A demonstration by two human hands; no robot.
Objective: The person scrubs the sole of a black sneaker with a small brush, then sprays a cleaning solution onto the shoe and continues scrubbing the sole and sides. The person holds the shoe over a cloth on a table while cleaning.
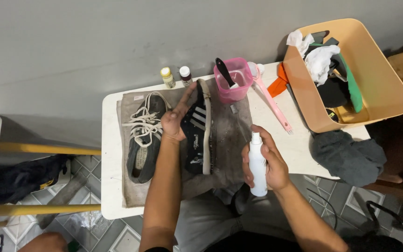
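Note:
My left hand (174, 120) grips a dark sneaker with white stripes (198, 135), tipped on its side on a grey towel (232, 128) spread over a small white table (109, 154). My right hand (267, 161) holds a white spray bottle (257, 165) upright, its nozzle turned toward that sneaker. A second dark sneaker with white laces (145, 135) lies flat on the towel, left of my left hand.
Two small bottles (176, 77) stand at the table's back edge. A pink cup with a black brush (232, 79) and a pink long-handled brush (271, 100) lie behind. A tan bin of cloths (378, 79) and a grey rag (348, 156) sit at right.

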